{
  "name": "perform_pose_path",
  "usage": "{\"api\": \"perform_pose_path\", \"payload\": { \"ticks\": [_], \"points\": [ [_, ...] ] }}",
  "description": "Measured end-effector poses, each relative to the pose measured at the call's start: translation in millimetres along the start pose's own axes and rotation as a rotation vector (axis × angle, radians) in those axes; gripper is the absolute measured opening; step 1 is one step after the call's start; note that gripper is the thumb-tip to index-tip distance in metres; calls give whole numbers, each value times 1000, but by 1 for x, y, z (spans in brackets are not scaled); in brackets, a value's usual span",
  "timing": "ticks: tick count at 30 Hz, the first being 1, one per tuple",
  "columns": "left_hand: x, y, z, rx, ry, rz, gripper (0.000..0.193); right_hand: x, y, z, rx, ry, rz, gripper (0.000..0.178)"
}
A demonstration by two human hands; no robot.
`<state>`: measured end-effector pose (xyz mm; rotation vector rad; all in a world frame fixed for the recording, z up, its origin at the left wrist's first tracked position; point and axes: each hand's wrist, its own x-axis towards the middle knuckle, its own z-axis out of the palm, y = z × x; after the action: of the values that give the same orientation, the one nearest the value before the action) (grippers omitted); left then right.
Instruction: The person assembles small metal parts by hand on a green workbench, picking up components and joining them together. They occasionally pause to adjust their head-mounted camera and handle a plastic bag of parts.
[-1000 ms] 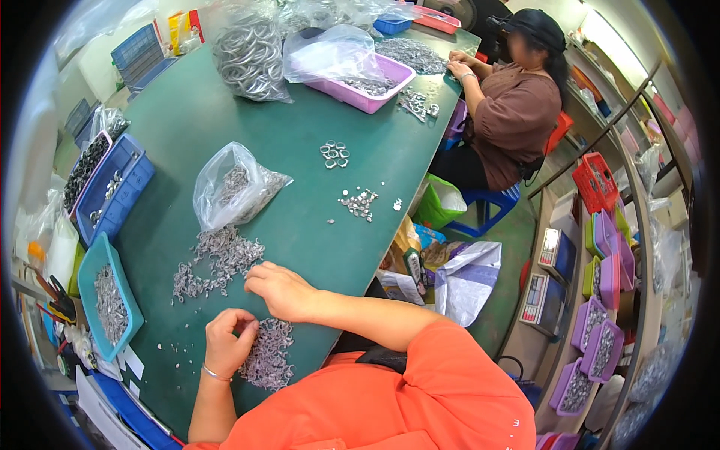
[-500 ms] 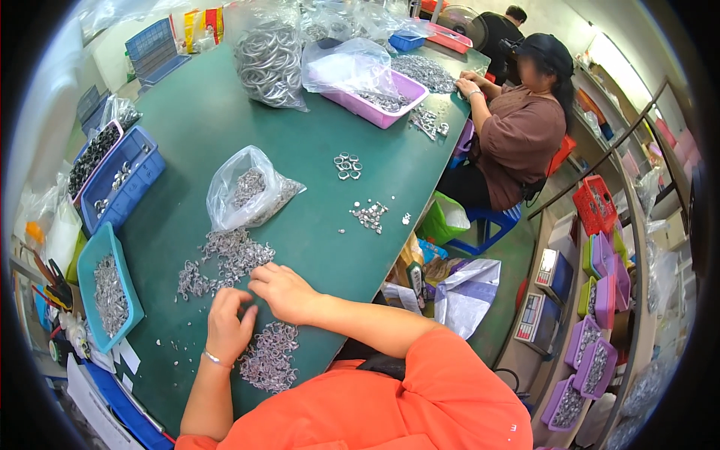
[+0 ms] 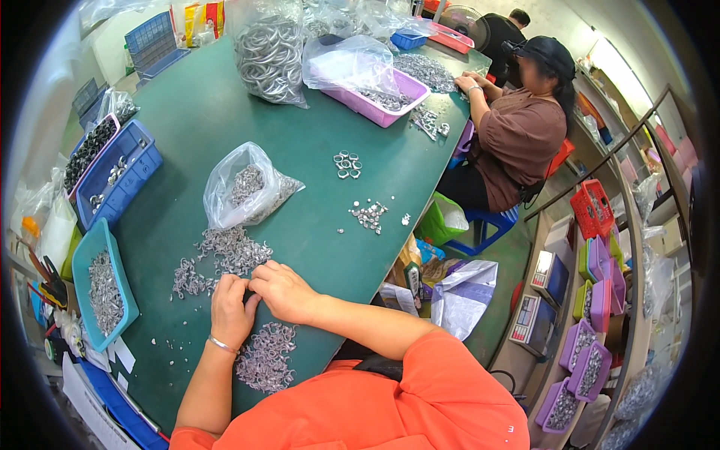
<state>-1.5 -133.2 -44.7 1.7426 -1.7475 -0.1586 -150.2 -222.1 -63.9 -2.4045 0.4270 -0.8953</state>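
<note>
My left hand [image 3: 231,309] and my right hand [image 3: 285,294] meet fingertip to fingertip over the green tabletop [image 3: 315,172]. Both are closed in a pinch; whatever lies between the fingers is hidden. Just beyond them spreads a heap of small curved grey metal pieces [image 3: 231,249], its near edge close to my fingers. Another heap of similar pieces [image 3: 264,360] lies between my left forearm and my body. Behind the far heap, a clear plastic bag [image 3: 225,184] rests on its side with more grey pieces inside.
A teal basket [image 3: 129,289] and a blue bin [image 3: 135,176] with metal parts line the left edge. Rings [image 3: 348,164] and small round bits [image 3: 368,217] lie to the right. A purple basket [image 3: 385,118] stands farther back. A co-worker [image 3: 521,135] sits at the right edge.
My left hand has moved right and slightly up, and its fingers have closed against those of my right hand. The right hand has barely shifted.
</note>
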Motion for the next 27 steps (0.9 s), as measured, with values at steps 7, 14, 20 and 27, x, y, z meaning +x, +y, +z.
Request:
{"api": "perform_pose_path", "payload": {
  "ticks": [7,14,20,27],
  "points": [
    [2,-1,0,-83,-1,-28,20,-4,3,-2,20,35,34,16],
    [3,7,2,-90,-14,24,35,-7,-2,-11,-91,53,31,14],
    [6,18,0,-102,13,-5,33,-16,2,-11,37,43,88,15],
    [2,8,4,-123,19,20,20,-11,-3,-8,140,137,62,9]
  ]
}}
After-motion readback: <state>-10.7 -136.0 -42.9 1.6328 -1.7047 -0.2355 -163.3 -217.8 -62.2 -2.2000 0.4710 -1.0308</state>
